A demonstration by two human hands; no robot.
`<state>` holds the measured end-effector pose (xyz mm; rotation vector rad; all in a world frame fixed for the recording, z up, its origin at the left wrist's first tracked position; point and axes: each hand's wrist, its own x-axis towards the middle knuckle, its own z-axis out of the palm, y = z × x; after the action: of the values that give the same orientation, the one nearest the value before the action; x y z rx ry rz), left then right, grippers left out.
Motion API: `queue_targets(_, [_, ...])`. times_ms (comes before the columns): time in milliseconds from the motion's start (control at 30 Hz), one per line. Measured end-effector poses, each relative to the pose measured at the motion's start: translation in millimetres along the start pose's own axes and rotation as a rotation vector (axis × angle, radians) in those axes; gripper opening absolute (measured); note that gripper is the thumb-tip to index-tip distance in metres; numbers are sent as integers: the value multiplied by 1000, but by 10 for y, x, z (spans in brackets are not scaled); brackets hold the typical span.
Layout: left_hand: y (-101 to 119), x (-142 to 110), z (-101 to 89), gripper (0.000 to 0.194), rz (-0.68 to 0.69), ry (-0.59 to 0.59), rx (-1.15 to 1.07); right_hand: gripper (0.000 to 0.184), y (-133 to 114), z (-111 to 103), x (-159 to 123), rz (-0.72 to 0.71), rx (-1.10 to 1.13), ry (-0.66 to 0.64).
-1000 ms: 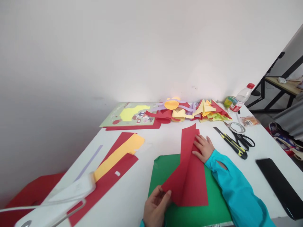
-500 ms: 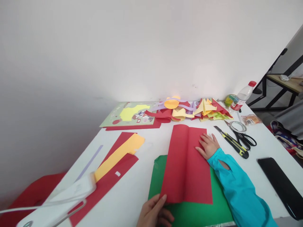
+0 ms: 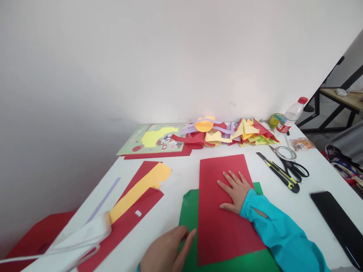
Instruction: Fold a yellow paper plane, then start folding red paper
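Observation:
A red paper sheet (image 3: 221,230) lies unfolded and flat on a green sheet (image 3: 188,211) on the white table (image 3: 181,177). My right hand (image 3: 234,189), in a teal sleeve, rests palm down on the upper middle of the red sheet with its fingers spread. At the bottom edge of the view my left hand (image 3: 166,253) lies with fingers stretched out at the red sheet's lower left edge, over the green sheet, holding nothing.
Red and yellow paper strips (image 3: 138,192) lie to the left. A pile of folded coloured papers (image 3: 232,134) and a craft booklet (image 3: 154,138) sit at the back. A utility knife (image 3: 279,175), scissors (image 3: 292,166), tape roll (image 3: 285,152), bottle (image 3: 289,117) and black phone (image 3: 337,223) lie to the right.
The red sheet was folded, then opened out and now lies flat. My right hand slid from its right edge onto its middle. My left hand let go of the lower corner.

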<state>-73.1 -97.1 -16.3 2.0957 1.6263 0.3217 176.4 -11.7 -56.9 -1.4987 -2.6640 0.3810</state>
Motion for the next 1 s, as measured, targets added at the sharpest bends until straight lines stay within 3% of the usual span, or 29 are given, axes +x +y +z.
queue_targets(67, [88,228,15,36,238,171,55,80,-8,-7,-3,3,5,5])
queue_targets(133, [216,546,131,41,404,246,162,75,-26,-32,-15,-7,1,25])
queue_targets(233, [363,1093,344,63,457,196,303,60,-28,-77,-31,-4,-14,71])
queue_targets(367, [336,1594,502,69,473,117,385,57,103,-88,-26,84,-52,129])
queue_targets(533, [194,1670,604,58,477,131,397,62,439,7,12,192,-145,147])
queue_targets(767, [189,1850,453,35,547,175,368,56,799,56,122,560,-181,441])
queue_targets(900, [122,2030,420,35,617,196,341,58,862,-60,239,668,-178,367])
queue_targets(1000, [66,2052,488,37,635,218,326,72,895,-134,297,665,-135,252])
